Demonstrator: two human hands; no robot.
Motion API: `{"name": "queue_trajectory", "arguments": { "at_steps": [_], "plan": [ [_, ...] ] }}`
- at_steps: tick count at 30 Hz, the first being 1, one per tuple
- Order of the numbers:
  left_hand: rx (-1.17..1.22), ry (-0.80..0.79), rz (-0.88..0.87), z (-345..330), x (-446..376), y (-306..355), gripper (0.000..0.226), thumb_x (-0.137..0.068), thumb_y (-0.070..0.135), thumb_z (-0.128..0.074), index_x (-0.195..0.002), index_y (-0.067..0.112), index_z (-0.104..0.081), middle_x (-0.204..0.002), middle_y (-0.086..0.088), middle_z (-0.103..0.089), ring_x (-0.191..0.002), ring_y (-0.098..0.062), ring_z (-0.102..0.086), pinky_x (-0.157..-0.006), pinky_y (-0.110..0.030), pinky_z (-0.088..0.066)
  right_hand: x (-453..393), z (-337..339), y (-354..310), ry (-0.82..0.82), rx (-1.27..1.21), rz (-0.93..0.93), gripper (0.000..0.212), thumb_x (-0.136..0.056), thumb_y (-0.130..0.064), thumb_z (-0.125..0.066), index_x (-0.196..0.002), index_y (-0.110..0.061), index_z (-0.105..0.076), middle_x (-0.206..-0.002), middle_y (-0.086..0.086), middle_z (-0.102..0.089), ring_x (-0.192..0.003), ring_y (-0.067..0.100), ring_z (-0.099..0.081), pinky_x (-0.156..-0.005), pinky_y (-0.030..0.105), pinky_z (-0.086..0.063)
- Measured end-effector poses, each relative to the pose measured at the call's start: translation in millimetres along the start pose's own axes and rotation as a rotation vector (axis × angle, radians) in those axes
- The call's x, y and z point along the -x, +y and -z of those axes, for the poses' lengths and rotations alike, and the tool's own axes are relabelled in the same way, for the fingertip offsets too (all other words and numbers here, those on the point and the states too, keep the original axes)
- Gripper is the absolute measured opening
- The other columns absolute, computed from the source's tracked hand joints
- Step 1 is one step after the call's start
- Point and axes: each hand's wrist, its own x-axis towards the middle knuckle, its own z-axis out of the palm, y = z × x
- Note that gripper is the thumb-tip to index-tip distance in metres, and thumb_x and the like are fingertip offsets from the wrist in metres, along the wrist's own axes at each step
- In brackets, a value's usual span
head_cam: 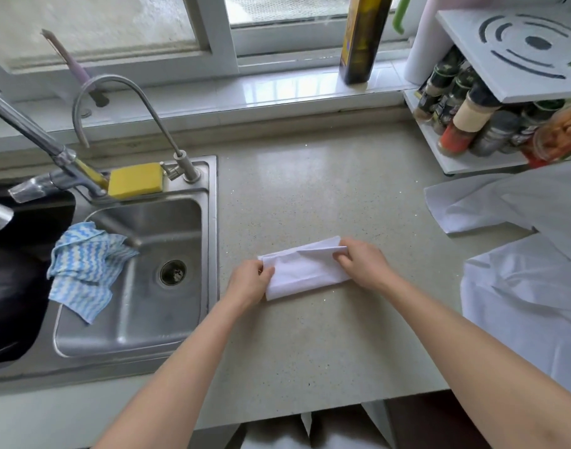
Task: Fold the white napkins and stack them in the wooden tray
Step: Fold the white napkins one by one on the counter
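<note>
I see a steel sink (128, 319) w/ blue-white wavy cloth (83, 270) at left. Left hand (250, 283) pinches the folded white napkin (305, 270) on the speckled beige worktop (310, 196); right hand (363, 262) pinches its other end. Loose white napkins (521, 254) lie at right.

Bare counter (310, 196) lies open between sink (209, 254) and loose napkins (504, 205).

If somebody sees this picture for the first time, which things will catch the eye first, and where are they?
First, the two hands at the centre of the counter: the left hand and right hand pinch opposite ends of a partly folded white napkin. Next, the blue-and-white cloth draped over the edge of the steel sink on the left. More white napkins lie at the right.
</note>
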Motion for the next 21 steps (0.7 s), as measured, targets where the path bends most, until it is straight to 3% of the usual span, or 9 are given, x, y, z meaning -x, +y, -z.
{"name": "queue_trajectory", "arguments": {
  "at_steps": [4, 7, 11, 16, 21],
  "plan": [
    [-0.095, 0.108, 0.044, -9.9, 1.6, 10.2, 0.029, -0.098, 0.019, -0.040, -0.080, 0.004, -0.056, -0.093, -0.021, -0.064, -0.089, -0.037, -0.058, -0.069, -0.037, -0.039, -12.8, -8.4, -1.5, 0.006, 0.002, -0.087, 0.031, -0.101, -0.028, -0.033, -0.099, -0.004, -0.053, -0.106, 0.023, -0.062, -0.094, 0.036, -0.057, -0.071, 0.037, -0.036],
    [-0.086, 0.156, 0.075, -17.8, 2.8, 10.4, 0.027, -0.097, 0.016, -0.037, -0.077, 0.006, -0.051, -0.094, -0.023, -0.063, -0.087, -0.038, -0.057, -0.065, -0.035, -0.034, -17.3, -9.4, -5.1, 0.018, 0.021, -0.135, 0.027, -0.101, -0.025, -0.030, -0.095, -0.007, -0.049, -0.104, 0.023, -0.062, -0.086, 0.034, -0.055, -0.068, 0.035, -0.034],
    [-0.090, 0.233, 0.115, -25.1, 2.7, 10.3, 0.033, -0.100, 0.018, -0.031, -0.095, 0.005, -0.060, -0.099, -0.020, -0.064, -0.088, -0.037, -0.058, -0.066, -0.034, -0.035, -18.8, -8.6, -14.1, 0.040, 0.096, -0.155, 0.010, -0.097, -0.011, -0.029, -0.089, -0.012, -0.036, -0.098, 0.022, -0.061, -0.074, 0.031, -0.045, -0.064, 0.034, -0.034],
    [-0.150, 0.293, 0.150, -28.3, 1.1, 13.3, 0.032, -0.098, 0.014, -0.029, -0.097, 0.010, -0.060, -0.091, -0.015, -0.065, -0.074, -0.032, -0.055, -0.061, -0.033, -0.038, -20.0, -8.0, -21.3, 0.072, 0.196, -0.174, 0.018, -0.096, -0.005, -0.031, -0.107, -0.004, -0.046, -0.096, 0.017, -0.062, -0.073, 0.030, -0.046, -0.064, 0.032, -0.035],
    [-0.205, 0.299, 0.160, -29.9, -1.6, 13.6, 0.028, -0.097, 0.015, -0.030, -0.094, 0.012, -0.058, -0.093, -0.015, -0.066, -0.082, -0.035, -0.062, -0.064, -0.034, -0.039, -19.8, -13.0, -25.5, 0.105, 0.332, -0.143, 0.025, -0.090, 0.002, -0.030, -0.110, -0.004, -0.044, -0.068, 0.005, -0.046, -0.056, 0.021, -0.038, -0.047, 0.028, -0.024]
  ]
}}
